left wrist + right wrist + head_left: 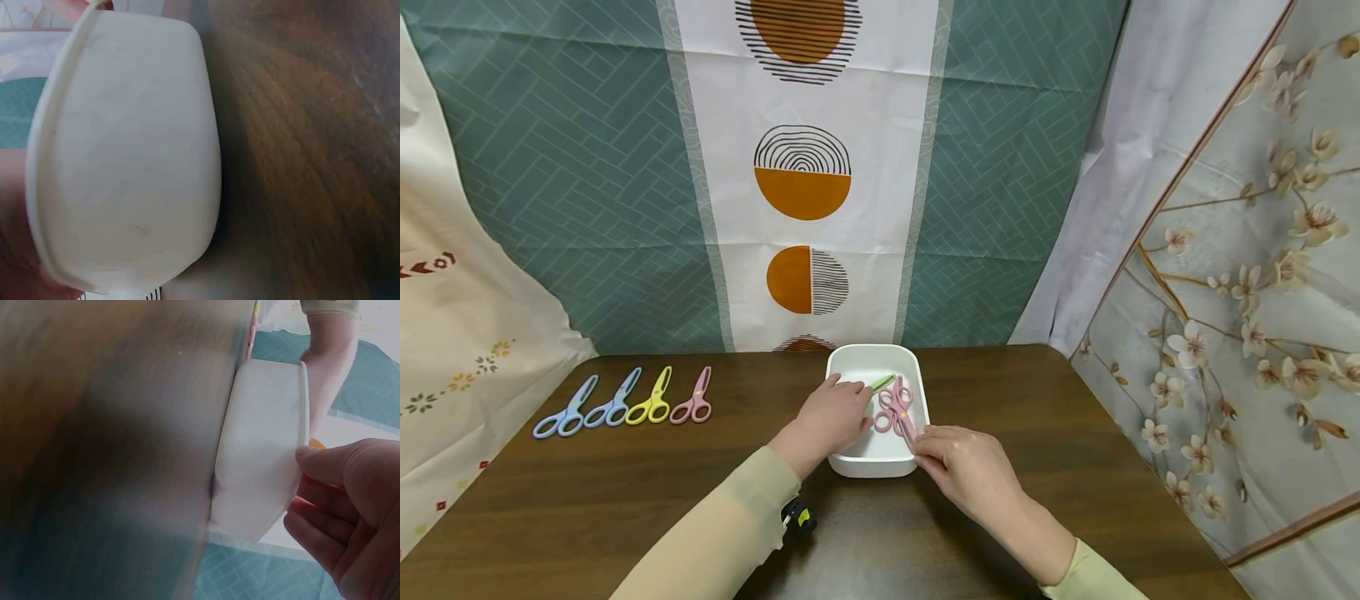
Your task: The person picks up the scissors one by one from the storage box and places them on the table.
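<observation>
A white plastic bin (871, 468) stands on the table. Two pairs of pink scissors (901, 408) lie crossed inside it, beside a green blade (883, 382), apparently of scissors. My left hand (838, 415) reaches over the bin's left rim, its fingers inside by the green blade. Those fingers hide the rest of the green piece, and whether they grip it cannot be seen. In the left wrist view the bin's wall (131, 150) covers most of that hand. My right hand (350, 494) pinches the bin's right rim, thumb outside.
At the left of the brown table (700, 517) lie two blue pairs of scissors (571, 412), a yellow pair (655, 402) and a pink pair (697, 400) in a row. Patterned curtains (1015, 167) hang behind the table. A small black object (799, 517) shows by the left sleeve.
</observation>
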`<state>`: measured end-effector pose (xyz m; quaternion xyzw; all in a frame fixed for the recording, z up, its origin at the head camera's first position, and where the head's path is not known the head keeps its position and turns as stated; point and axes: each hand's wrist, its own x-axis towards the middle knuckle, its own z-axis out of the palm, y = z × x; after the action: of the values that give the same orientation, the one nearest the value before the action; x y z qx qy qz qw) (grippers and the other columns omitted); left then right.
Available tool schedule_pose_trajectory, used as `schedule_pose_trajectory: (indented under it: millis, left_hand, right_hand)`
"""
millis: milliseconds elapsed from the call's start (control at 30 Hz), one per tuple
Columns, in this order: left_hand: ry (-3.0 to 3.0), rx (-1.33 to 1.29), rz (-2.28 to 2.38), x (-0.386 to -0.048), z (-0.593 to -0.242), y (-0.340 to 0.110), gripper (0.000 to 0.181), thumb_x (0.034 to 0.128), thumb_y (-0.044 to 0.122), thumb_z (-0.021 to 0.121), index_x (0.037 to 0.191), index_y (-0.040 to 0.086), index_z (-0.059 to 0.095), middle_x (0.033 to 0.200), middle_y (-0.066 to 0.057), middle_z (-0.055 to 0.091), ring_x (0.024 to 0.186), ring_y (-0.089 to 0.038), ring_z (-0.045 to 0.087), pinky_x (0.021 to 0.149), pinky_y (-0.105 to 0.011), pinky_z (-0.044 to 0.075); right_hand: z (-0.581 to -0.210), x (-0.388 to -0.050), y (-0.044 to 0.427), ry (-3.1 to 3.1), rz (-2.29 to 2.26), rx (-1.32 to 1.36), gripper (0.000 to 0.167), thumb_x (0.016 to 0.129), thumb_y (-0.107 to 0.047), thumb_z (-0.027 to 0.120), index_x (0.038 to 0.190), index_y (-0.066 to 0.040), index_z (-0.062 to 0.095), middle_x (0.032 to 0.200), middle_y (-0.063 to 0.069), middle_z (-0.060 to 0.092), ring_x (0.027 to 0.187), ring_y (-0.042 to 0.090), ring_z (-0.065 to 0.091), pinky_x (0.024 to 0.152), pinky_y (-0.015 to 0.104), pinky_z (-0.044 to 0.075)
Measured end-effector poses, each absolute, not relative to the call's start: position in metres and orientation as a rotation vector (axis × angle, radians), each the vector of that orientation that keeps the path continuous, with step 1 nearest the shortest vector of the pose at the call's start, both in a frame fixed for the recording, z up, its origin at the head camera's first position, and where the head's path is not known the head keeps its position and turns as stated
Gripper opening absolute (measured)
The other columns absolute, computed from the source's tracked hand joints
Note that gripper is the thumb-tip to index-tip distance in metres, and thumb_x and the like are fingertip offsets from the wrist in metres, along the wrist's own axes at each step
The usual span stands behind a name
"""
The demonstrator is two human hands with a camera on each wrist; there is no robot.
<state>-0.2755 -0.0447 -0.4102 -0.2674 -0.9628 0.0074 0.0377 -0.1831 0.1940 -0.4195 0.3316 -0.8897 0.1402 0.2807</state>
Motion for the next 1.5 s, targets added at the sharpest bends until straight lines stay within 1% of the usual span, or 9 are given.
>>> schedule_pose_trajectory:
  millis: [367, 667, 867, 933, 1067, 1167, 1400, 1500]
  left_hand:
    - [-2.945, -0.809, 0.137, -0.28, -0.414, -0.04, 0.048, 0.1088, 0.037, 0.069, 0.146, 0.006, 0.069, 0.138, -0.012, 0.074, 0.133, -0.03, 0.067, 0.127, -0.054, 0.035]
    - [-2.96, -0.782, 0.222, -0.283, -0.419, -0.037, 0.045, 0.1096, 0.037, 0.067, 0.142, 0.006, 0.071, 0.126, -0.01, 0.077, 0.121, -0.027, 0.073, 0.128, -0.052, 0.033]
    - [-2.929, -0.78, 0.264, -0.281, -0.419, -0.037, 0.033, 0.1073, 0.032, 0.069, 0.126, 0.007, 0.078, 0.113, -0.009, 0.077, 0.112, -0.027, 0.074, 0.126, -0.052, 0.036]
    - [-2.912, -0.783, 0.276, -0.281, -0.419, -0.037, 0.031, 0.1069, 0.031, 0.069, 0.124, 0.006, 0.078, 0.113, -0.01, 0.076, 0.113, -0.029, 0.073, 0.125, -0.051, 0.038]
    - [-2.895, -0.776, 0.255, -0.281, -0.418, -0.036, 0.034, 0.1071, 0.032, 0.07, 0.129, 0.006, 0.077, 0.12, -0.012, 0.074, 0.119, -0.031, 0.069, 0.123, -0.049, 0.04]
    - [-2.888, -0.767, 0.253, -0.281, -0.417, -0.036, 0.033, 0.1064, 0.031, 0.07, 0.126, 0.006, 0.077, 0.117, -0.013, 0.073, 0.117, -0.031, 0.07, 0.12, -0.049, 0.042]
    - [-2.956, -0.757, 0.303, -0.281, -0.416, -0.034, 0.025, 0.1084, 0.029, 0.066, 0.117, 0.008, 0.077, 0.097, -0.009, 0.077, 0.102, -0.026, 0.075, 0.125, -0.052, 0.036]
    - [-2.961, -0.757, 0.304, -0.281, -0.416, -0.033, 0.024, 0.1084, 0.028, 0.066, 0.115, 0.009, 0.077, 0.094, -0.008, 0.078, 0.099, -0.025, 0.075, 0.125, -0.052, 0.036]
  right_hand:
    - [-0.42, -0.183, 0.192, -2.373, 0.37, 0.884, 0.018, 0.085, -0.013, 0.096, 0.1, -0.016, 0.088, 0.106, -0.003, 0.084, 0.104, 0.012, 0.079, 0.084, 0.038, 0.064]
    - [-0.421, -0.182, 0.193, -2.372, 0.375, 0.878, 0.018, 0.085, -0.013, 0.096, 0.1, -0.016, 0.088, 0.106, -0.003, 0.084, 0.103, 0.013, 0.079, 0.084, 0.038, 0.064]
    - [-0.421, -0.183, 0.194, -2.37, 0.375, 0.885, 0.018, 0.085, -0.013, 0.096, 0.101, -0.017, 0.088, 0.107, -0.005, 0.083, 0.102, 0.012, 0.079, 0.083, 0.038, 0.064]
    - [-0.421, -0.183, 0.194, -2.371, 0.372, 0.886, 0.019, 0.085, -0.013, 0.096, 0.102, -0.017, 0.088, 0.107, -0.005, 0.083, 0.103, 0.012, 0.079, 0.083, 0.038, 0.064]
    - [-0.421, -0.183, 0.194, -2.374, 0.367, 0.885, 0.019, 0.085, -0.014, 0.096, 0.102, -0.017, 0.088, 0.107, -0.004, 0.084, 0.104, 0.013, 0.079, 0.084, 0.038, 0.064]
    - [-0.421, -0.183, 0.194, -2.376, 0.369, 0.884, 0.019, 0.085, -0.013, 0.096, 0.102, -0.016, 0.088, 0.107, -0.003, 0.084, 0.104, 0.013, 0.079, 0.084, 0.039, 0.064]
    - [-0.42, -0.183, 0.194, -2.376, 0.368, 0.882, 0.019, 0.085, -0.013, 0.096, 0.102, -0.017, 0.088, 0.108, -0.004, 0.084, 0.104, 0.013, 0.079, 0.084, 0.039, 0.064]
    - [-0.42, -0.183, 0.194, -2.372, 0.368, 0.885, 0.019, 0.085, -0.013, 0.096, 0.102, -0.017, 0.088, 0.107, -0.004, 0.084, 0.105, 0.013, 0.079, 0.085, 0.039, 0.064]
